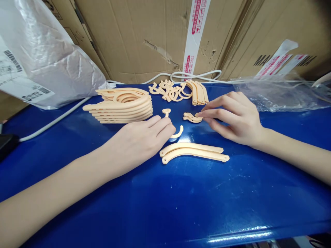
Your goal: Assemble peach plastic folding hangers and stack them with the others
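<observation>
My left hand (151, 137) is closed around a cream plastic hook (178, 133); its curved end and flat top show past the fingers. On the blue table, the fingertips of my right hand (232, 119) pinch one end of some short curved cream pieces (191, 117), stacked together. Two long curved hanger arms (193, 153) lie side by side, nearer to me than both hands. Behind my left hand stands a stack of cream hangers (121, 106). Loose hooks (170, 91) are heaped farther back, beside a row of more hanger arms (198, 93).
Cardboard boxes (144, 38) line the back of the blue table (165, 203). A plastic-wrapped package (57, 58) leans at the left, near a white cable (55, 120). Clear plastic film (281, 94) lies at the back right.
</observation>
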### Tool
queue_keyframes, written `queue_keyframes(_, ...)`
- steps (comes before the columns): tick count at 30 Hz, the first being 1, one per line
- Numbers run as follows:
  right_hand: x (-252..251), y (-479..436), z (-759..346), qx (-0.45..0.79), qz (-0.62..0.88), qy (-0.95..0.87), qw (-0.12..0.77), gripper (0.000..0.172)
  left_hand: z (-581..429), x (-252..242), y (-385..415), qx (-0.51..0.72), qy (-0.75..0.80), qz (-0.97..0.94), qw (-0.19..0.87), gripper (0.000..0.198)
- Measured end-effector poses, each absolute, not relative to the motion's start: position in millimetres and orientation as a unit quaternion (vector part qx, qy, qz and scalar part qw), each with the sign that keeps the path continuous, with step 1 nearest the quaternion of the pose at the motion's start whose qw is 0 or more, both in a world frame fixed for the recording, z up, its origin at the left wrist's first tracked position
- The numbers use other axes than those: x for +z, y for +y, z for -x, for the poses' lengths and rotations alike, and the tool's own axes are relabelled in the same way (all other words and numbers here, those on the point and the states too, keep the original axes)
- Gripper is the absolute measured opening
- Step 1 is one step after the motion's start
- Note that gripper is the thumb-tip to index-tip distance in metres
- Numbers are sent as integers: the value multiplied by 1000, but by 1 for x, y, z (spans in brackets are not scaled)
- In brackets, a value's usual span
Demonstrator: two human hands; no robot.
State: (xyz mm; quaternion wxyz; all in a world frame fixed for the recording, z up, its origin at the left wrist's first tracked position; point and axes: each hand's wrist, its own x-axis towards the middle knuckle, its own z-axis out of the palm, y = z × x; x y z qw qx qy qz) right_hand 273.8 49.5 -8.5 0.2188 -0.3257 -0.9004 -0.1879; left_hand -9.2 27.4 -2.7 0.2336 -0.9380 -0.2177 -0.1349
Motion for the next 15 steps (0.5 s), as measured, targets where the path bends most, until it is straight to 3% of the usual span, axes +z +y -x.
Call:
queue_keyframes(7, -4, 27, -258, -289, 277, -873, 279, 41, -1, 2, 7, -190, -144, 943, 232, 23)
queue_keyframes(8, -2, 24, -255, -302, 283, -874, 255, 43, -3, 3, 3, -195, -126, 946, 224, 25)
queue_keyframes(15, 1, 21, -246, -358, 155, -887, 245, 24, -10, 6, -14, -192, -66, 960, 192, 26)
